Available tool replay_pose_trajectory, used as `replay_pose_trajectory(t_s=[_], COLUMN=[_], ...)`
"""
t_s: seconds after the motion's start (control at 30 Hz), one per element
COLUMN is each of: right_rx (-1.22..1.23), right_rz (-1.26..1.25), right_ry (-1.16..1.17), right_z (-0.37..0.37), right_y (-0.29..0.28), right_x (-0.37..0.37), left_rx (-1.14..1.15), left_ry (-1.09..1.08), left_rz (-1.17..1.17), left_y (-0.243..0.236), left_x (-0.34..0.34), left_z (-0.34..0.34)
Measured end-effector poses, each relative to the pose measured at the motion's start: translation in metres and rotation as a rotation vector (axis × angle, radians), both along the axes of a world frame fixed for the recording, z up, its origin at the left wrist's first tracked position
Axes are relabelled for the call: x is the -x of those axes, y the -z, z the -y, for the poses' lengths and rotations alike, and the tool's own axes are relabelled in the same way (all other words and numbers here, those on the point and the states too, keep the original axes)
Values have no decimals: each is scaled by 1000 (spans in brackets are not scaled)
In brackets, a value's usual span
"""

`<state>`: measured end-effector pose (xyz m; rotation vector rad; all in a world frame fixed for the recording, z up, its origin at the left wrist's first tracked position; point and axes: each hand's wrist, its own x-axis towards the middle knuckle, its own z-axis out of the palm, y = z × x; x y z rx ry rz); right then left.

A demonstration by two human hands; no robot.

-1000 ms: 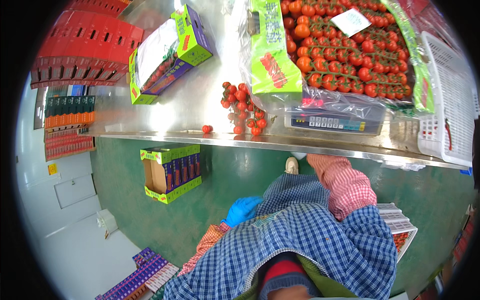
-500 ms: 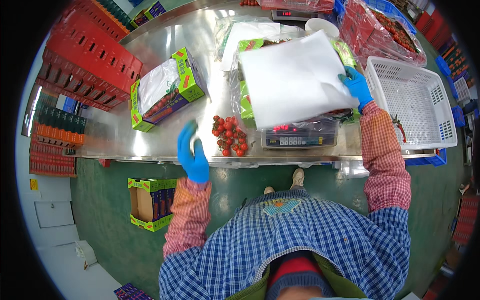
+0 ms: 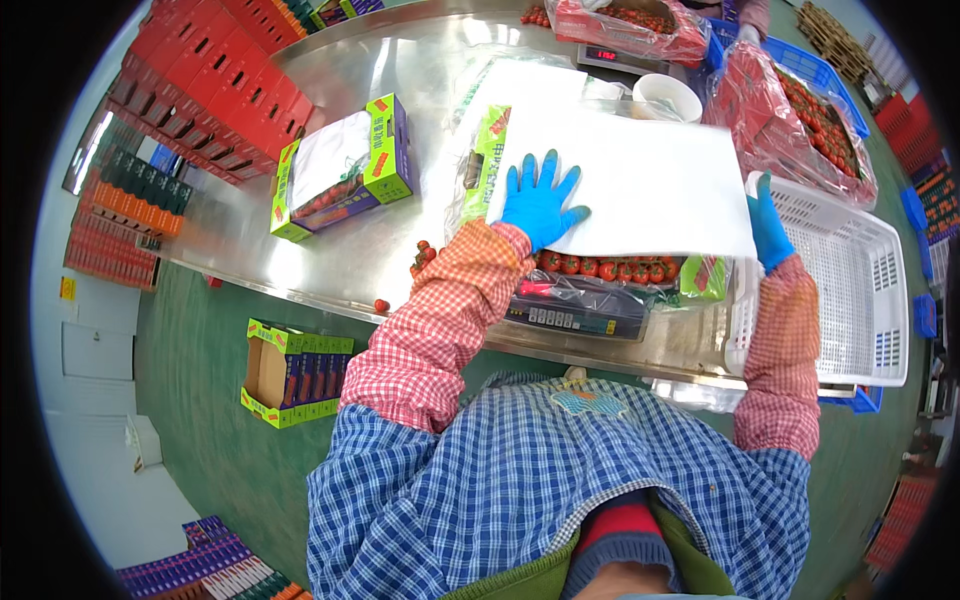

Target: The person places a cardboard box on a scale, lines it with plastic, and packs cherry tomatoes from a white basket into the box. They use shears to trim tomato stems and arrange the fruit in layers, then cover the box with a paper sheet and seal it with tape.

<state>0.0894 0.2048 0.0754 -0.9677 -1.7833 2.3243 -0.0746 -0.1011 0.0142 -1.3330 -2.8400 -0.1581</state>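
Note:
A white paper sheet (image 3: 650,180) lies over a green-edged box (image 3: 492,150) of cherry tomatoes. My left hand (image 3: 540,203) rests on the sheet's left part, open, palm down and fingers spread. At the sheet's right edge, my right hand (image 3: 769,228) is closed on it, fingers together; its thumb is partly hidden. Both hands wear blue gloves. Along the near side of the box, red cherry tomatoes (image 3: 605,268) show below the sheet. The box sits on a digital scale (image 3: 575,312), with clear plastic film hanging over its front.
A filled tomato box (image 3: 340,165) stands left on the metal table (image 3: 240,240). Loose tomatoes (image 3: 424,256) lie near my left forearm. To the right is a white perforated crate (image 3: 850,270); behind it are wrapped red tomato boxes (image 3: 745,110) and a white bowl (image 3: 668,97). Another person's arm shows at the back.
The sheet was lifted and tilted in my right hand; now it lies flatter over the box. My left hand moved right from above the table onto the sheet. My right hand moved slightly right.

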Motion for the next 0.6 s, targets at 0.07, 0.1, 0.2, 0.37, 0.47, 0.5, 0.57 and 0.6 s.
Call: replay_pose_trajectory(t_s=[0.07, 0.1, 0.2, 0.37, 0.47, 0.5, 0.57, 0.6], right_rx=[-466, -1227, -1481, -1546, -1349, -1272, -1033, -874], right_rz=[219, 225, -314, -382, -300, -240, -232, -273], right_ry=[-18, 7, -183, -599, -693, -659, -536, -462], right_z=[-5, -2, 31, 119, 136, 130, 126, 124], right_y=[-19, -27, -46, -32, 17, 31, 50, 54], right_x=[-19, -20, 6, 159, 219, 223, 227, 221], left_rx=[-52, -89, -75, -99, -111, -182, -303, -244], left_ry=[11, 30, 35, -113, -284, -237, -199, -225], left_rz=[-57, -77, -61, -9, 20, -19, -35, -53], left_y=[8, 10, 12, -1, -17, -22, -26, -25], left_x=[-10, -15, -26, -37, -52, -56, -66, -71], left_z=[8, 12, 17, 18, 3, -4, -16, -19])
